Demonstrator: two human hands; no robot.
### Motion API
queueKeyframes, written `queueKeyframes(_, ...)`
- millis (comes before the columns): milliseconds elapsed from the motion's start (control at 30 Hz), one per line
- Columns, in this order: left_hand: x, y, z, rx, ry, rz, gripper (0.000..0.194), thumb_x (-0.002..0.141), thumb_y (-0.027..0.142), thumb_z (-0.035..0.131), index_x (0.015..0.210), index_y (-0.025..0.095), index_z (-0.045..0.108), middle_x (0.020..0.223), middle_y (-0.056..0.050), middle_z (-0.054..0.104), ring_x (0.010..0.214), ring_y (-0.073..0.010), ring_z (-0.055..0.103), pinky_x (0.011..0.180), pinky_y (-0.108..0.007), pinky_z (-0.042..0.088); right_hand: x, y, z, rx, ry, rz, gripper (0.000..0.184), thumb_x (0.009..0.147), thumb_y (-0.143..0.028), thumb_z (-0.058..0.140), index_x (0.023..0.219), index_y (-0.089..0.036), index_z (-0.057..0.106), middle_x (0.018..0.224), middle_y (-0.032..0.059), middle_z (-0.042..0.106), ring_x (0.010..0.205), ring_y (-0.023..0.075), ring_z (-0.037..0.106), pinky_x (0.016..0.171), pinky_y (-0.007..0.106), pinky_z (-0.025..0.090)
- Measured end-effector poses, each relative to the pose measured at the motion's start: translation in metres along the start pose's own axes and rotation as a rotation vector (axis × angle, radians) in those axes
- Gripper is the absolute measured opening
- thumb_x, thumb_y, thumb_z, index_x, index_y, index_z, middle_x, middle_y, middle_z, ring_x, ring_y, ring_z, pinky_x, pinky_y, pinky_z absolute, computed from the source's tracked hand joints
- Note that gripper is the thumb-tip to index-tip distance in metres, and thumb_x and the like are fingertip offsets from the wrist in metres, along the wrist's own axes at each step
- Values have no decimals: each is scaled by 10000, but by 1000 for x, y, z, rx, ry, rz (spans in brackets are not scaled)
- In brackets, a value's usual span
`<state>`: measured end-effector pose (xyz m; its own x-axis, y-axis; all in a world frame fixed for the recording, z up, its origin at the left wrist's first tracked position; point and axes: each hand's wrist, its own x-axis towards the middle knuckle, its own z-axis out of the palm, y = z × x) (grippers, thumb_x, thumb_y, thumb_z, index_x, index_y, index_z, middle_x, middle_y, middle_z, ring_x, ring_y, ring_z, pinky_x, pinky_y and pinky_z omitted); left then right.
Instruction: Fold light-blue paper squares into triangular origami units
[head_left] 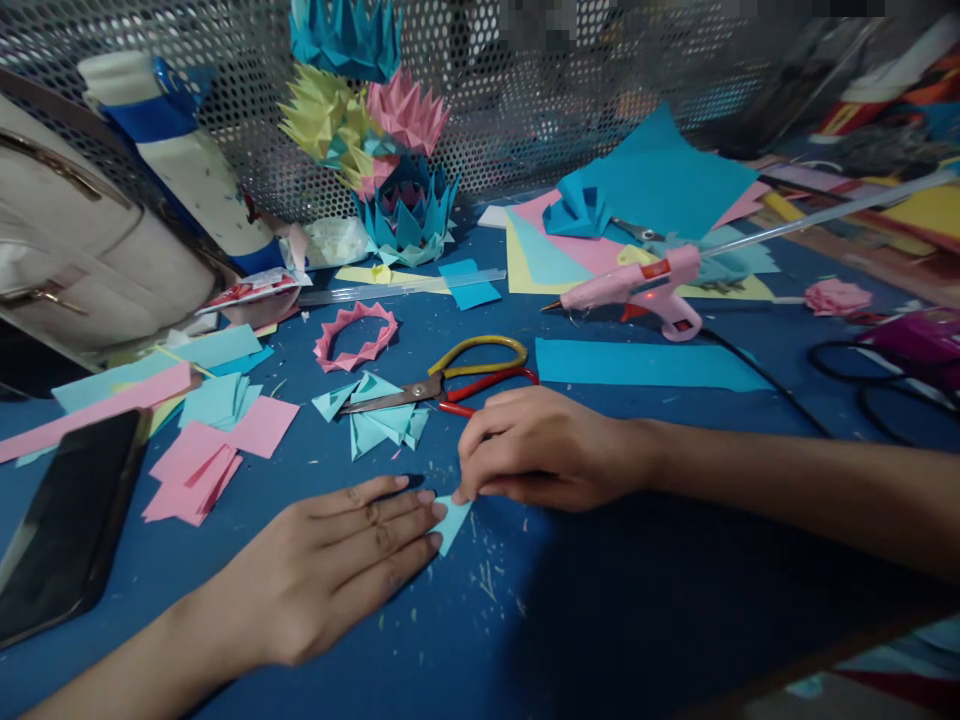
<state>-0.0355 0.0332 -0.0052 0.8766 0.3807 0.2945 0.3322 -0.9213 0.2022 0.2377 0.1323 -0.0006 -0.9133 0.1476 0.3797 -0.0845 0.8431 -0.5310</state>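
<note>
A small folded piece of light blue paper (pixel 452 524) lies on the blue tabletop between my hands. My left hand (pixel 322 570) rests flat, fingers stretched out, its fingertips pressing the paper's left side. With fingers curled and pinched together, my right hand (pixel 551 450) holds the paper's upper right corner. Just beyond are scissors (pixel 435 385) with one yellow and one red handle, their blades lying across several folded light blue paper triangles (pixel 386 425). A pink folded paper ring (pixel 355 337) sits behind those.
Pink paper squares (pixel 196 470) and a phone (pixel 71 520) lie at left. A pink glue gun (pixel 637 290), a blue paper strip (pixel 645 364) and a cable are at right. Paper flowers (pixel 409 205), a bottle (pixel 180 160) and a bag (pixel 90 220) stand at the back.
</note>
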Motion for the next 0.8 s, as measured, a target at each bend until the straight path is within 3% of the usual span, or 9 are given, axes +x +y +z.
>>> queueKeyframes(233, -1, -1, 1, 27, -9, 3, 390, 1072, 118, 286, 1328, 72, 578, 1412, -109, 587, 1421, -192, 428, 1230, -389, 304, 1, 4, -9, -165, -70, -84, 250, 1030, -263, 426, 1048, -211, 670, 1020, 51, 695, 844, 137, 624, 771, 271, 429)
queueKeyframes(400, -1, -1, 2, 18, 10, 13, 415, 1078, 124, 247, 1317, 77, 583, 1398, -112, 600, 1412, -193, 443, 1223, -401, 323, 1, 1, -15, -247, -159, -173, 280, 1008, -179, 360, 1028, -204, 638, 993, 55, 713, 859, 153, 645, 757, 306, 426)
queueKeyframes(633, 2, 0, 4, 14, 66, 7, 409, 1072, 107, 256, 1278, 64, 607, 1306, -128, 664, 1332, -192, 539, 1216, -397, 339, -2, 6, -5, 30, 240, -92, 261, 1039, -211, 381, 972, -165, 629, 826, 49, 721, 827, 106, 679, 781, 221, 493)
queueKeyframes(700, 7, 3, 4, 40, 108, -14, 420, 1075, 108, 238, 1265, 72, 611, 1242, -120, 696, 1250, -188, 601, 1173, -395, 400, -1, 6, -3, 7, 239, -111, 236, 1020, -204, 418, 949, -162, 639, 833, 49, 718, 830, 110, 669, 786, 226, 495)
queueKeyframes(800, 20, 8, 4, 111, 175, -37, 368, 1071, 120, 296, 1185, 65, 642, 1089, -131, 729, 1044, -211, 681, 973, -384, 546, 0, 4, -2, -111, 152, -211, 192, 979, -237, 498, 899, -176, 661, 733, 14, 673, 717, 122, 616, 688, 260, 457)
